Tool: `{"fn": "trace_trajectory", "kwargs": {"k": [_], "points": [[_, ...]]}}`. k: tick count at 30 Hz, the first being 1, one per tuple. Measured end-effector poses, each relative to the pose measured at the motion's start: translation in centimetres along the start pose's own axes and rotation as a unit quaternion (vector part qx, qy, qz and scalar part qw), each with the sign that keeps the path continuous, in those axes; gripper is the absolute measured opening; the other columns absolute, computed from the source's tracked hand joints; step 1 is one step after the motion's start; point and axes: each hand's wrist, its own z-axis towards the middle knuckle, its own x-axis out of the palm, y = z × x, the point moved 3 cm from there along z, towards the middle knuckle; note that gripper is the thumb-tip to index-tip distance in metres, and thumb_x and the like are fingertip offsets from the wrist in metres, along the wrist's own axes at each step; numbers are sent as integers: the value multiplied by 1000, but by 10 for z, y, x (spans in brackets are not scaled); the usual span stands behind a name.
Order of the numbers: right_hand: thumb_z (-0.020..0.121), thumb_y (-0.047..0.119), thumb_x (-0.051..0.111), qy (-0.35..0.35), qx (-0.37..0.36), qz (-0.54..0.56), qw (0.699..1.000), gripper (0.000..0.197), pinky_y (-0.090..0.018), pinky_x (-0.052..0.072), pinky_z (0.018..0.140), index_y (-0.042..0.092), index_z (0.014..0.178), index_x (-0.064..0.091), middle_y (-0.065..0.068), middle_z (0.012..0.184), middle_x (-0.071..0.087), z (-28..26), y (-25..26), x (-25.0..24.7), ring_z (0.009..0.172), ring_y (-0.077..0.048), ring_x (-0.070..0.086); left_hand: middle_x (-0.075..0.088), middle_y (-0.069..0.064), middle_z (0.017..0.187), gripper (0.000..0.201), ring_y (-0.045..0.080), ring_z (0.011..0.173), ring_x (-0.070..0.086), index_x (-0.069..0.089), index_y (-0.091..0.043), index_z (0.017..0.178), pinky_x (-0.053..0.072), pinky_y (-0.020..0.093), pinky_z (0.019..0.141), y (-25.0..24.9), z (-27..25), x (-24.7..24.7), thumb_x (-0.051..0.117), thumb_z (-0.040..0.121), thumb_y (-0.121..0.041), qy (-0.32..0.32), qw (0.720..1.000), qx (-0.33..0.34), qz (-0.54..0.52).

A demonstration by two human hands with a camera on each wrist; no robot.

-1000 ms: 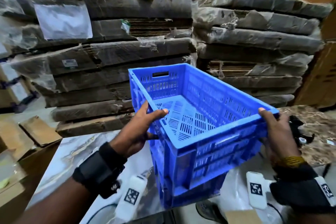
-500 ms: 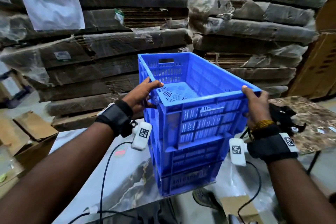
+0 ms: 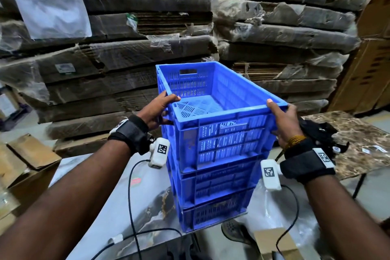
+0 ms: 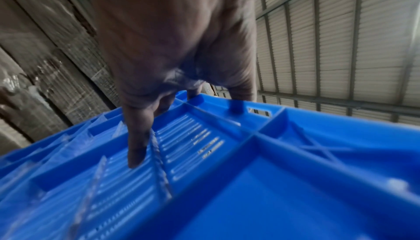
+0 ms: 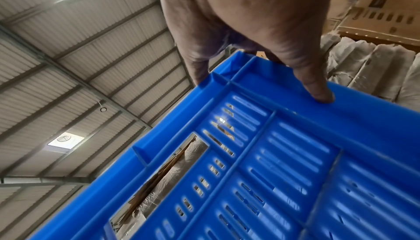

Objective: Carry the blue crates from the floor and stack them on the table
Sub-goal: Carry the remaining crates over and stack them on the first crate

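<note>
A blue slotted crate point(image 3: 223, 133) sits level on top of two more blue crates point(image 3: 213, 198) stacked on the marble table point(image 3: 90, 202). My left hand point(image 3: 162, 110) grips the top crate's left rim, thumb over the edge, fingers down the outer wall. My right hand point(image 3: 282, 120) grips its right rim the same way. In the left wrist view my fingers point(image 4: 136, 136) lie against the crate's ribbed side point(image 4: 250, 172). In the right wrist view my fingertips point(image 5: 318, 91) press the crate's rim point(image 5: 272, 136).
Wrapped bundles of flattened cardboard point(image 3: 126, 59) rise right behind the table. An open carton point(image 3: 25, 167) stands at the left. A brown marble table point(image 3: 358, 145) with a black item point(image 3: 318, 133) is at the right. Cables point(image 3: 135, 207) trail over the near table edge.
The tilted crate has been levelled and lowered onto the stack. Both hands stayed on its rims and moved forward with it.
</note>
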Motion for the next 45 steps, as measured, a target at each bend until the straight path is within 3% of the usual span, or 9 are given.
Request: {"fn": "trace_trajectory", "kwargs": {"k": [6, 10, 15, 20, 23, 27, 33, 38, 45], "points": [[78, 54, 65, -11, -14, -42, 999, 61, -36, 46, 74, 21, 123, 39, -4, 121, 55, 1, -3, -2, 95, -15, 58, 65, -3, 115, 56, 3, 67, 60, 53, -29, 135, 52, 19, 51, 7, 3, -2, 64, 80, -36, -3, 1000, 19, -2], [74, 58, 67, 5, -7, -40, 999, 63, -41, 51, 79, 25, 120, 39, -5, 122, 56, 4, -2, -3, 102, -21, 60, 65, 6, 138, 50, 29, 120, 66, 57, -23, 128, 61, 43, 75, 12, 6, 0, 66, 82, -39, -45, 998, 41, -14], [76, 60, 64, 3, -19, -37, 999, 65, -37, 49, 72, 24, 123, 38, -6, 121, 55, 3, -6, -3, 98, -21, 59, 68, 8, 133, 39, 21, 107, 73, 58, -18, 132, 62, 38, 70, 18, 3, 4, 61, 96, -35, -74, 995, 61, -27], [74, 60, 66, 18, -8, -21, 1000, 68, -44, 50, 76, 27, 126, 36, -4, 119, 55, 5, -8, -4, 98, -21, 59, 68, -18, 60, 43, -6, 46, 61, 51, -10, 139, 50, 16, 44, 18, -6, 11, 52, 103, -32, -77, 994, 69, -40], [80, 56, 65, 26, -25, -10, 999, 65, -36, 49, 70, 23, 128, 36, -2, 115, 57, 4, -9, -4, 93, -15, 60, 68, -23, 64, 44, -7, 53, 62, 53, -17, 137, 48, 16, 48, 18, -9, 13, 53, 101, -41, -87, 994, 63, -31], [73, 63, 66, 2, -40, -32, 999, 71, -45, 51, 90, 24, 125, 37, -2, 118, 56, 5, -11, -4, 105, -24, 60, 64, -5, 138, 85, 35, 127, 60, 44, -35, 144, 56, 34, 57, 24, -6, 8, 72, 72, -72, -127, 992, 19, -21], [91, 49, 52, -56, -146, -130, 979, 61, -30, 33, 90, 27, 143, 29, -11, 144, 37, -5, -4, 2, 116, -16, 41, 73, -1, 126, 36, 17, 93, 72, 48, -32, 137, 55, 38, 68, 8, -29, 28, 57, 102, -32, -107, 992, 53, 42], [97, 42, 44, -51, -159, -179, 970, 33, -26, 31, 71, 24, 123, 50, -17, 127, 48, -15, 0, 5, 98, -18, 42, 64, -4, 139, 53, 17, 117, 67, 33, -31, 154, 61, 35, 73, 12, -36, 30, 52, 105, -32, -111, 991, 71, 34], [98, 45, 38, -33, -150, -221, 963, 35, -19, 29, 58, 23, 124, 45, -17, 125, 47, -15, 2, 5, 94, -22, 45, 53, 3, 151, 62, 19, 129, 59, 25, -25, 159, 43, 49, 115, 10, -39, 30, 52, 104, -34, -119, 986, 118, 25]]}}
